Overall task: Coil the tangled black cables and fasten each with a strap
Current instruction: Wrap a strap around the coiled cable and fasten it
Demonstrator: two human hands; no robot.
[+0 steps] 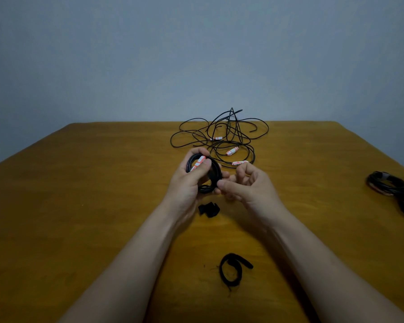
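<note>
— Where is the cable you're working on?

— In my left hand (188,183). It's wound into a small black coil (217,170), lifted a little above the wooden surface (79,206). My fingers curl round its far left side and my thumb presses on the white-and-red tag (197,163) wrapped on it.

— And the other hand?

— My right hand (246,185) is closed in a pinch, thumb and forefinger meeting on the coil's near right rim, with the other fingers loosely curled behind. Whether a strap lies under that pinch, I cannot tell; it's all black there.

— What about the rest of the cables?

— The loose tangle (222,142) lies just beyond my hands, toward the far edge, with three more white-and-red tags in it; the middle tag (231,151) is the clearest. Far off at the right edge sit two finished coils (387,186), touching each other.

— Any straps lying about?

— A short folded black piece (209,209) rests on the surface just near of my hands, between my wrists. Nearer still, a long black strap (243,261) lies curled in an open loop between my forearms.
</note>
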